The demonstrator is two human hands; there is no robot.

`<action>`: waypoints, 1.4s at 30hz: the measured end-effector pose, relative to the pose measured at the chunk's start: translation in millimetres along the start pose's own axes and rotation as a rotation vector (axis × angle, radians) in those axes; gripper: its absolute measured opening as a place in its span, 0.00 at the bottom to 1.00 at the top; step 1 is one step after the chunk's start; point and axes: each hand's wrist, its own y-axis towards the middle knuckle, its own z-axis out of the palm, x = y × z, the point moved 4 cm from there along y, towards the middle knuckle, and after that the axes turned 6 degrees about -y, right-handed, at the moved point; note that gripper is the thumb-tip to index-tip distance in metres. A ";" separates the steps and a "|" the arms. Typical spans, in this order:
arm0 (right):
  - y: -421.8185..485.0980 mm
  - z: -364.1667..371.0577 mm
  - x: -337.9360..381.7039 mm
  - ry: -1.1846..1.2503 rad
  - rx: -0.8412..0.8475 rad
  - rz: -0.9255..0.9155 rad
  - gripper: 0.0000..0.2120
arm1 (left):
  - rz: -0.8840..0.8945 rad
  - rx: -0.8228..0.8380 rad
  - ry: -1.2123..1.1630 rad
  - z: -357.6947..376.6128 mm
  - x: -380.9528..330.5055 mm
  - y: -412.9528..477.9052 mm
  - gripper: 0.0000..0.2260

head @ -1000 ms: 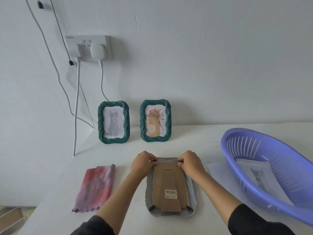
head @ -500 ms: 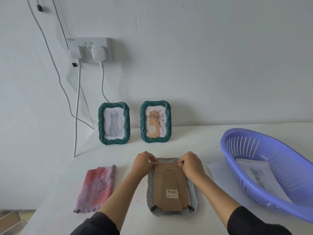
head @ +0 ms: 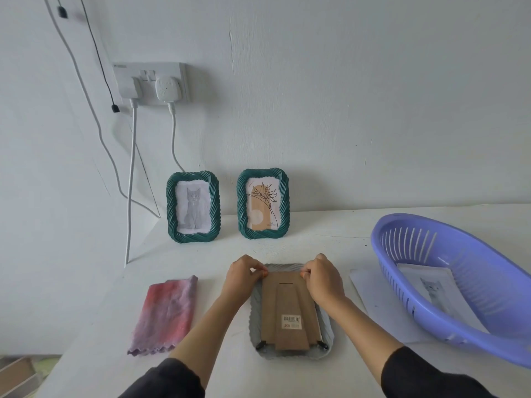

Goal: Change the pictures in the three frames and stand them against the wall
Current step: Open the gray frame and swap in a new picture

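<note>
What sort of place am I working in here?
Likely a home or small office corner, not a workshop: a white table against a painted wall, a wall socket with two plugs, and a purple plastic basket.

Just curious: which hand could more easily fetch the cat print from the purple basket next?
Probably the right hand: it pinches the backing on the side nearest the basket holding the cat print; the left hand would have to cross the frame.
</note>
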 end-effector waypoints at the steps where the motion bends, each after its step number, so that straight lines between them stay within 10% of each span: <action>1: -0.8 0.2 -0.2 -0.010 -0.008 -0.005 0.11 | -0.001 0.000 -0.003 0.1 -0.5 -0.8 0.05; 10: -2.9 -14.3 -19.3 0.257 -0.006 0.067 0.16 | -0.144 -0.023 -0.112 -11.8 -0.4 -14.9 0.12; 17: -19.0 -14.1 -27.6 0.363 0.357 0.142 0.14 | -0.252 0.148 -0.106 -13.0 0.0 -28.3 0.14; 27: -30.6 -64.8 -18.7 0.416 -0.010 0.090 0.11 | -0.209 0.040 -0.107 -18.6 -18.5 -36.7 0.14; 35: -39.4 -123.1 56.7 0.101 -0.089 -0.242 0.05 | -0.218 0.104 -0.751 -14.4 -89.8 -55.1 0.13; 42: -40.9 -77.8 78.7 0.520 0.191 -0.260 0.10 | -0.309 -0.050 -0.889 -22.9 -77.9 -59.6 0.14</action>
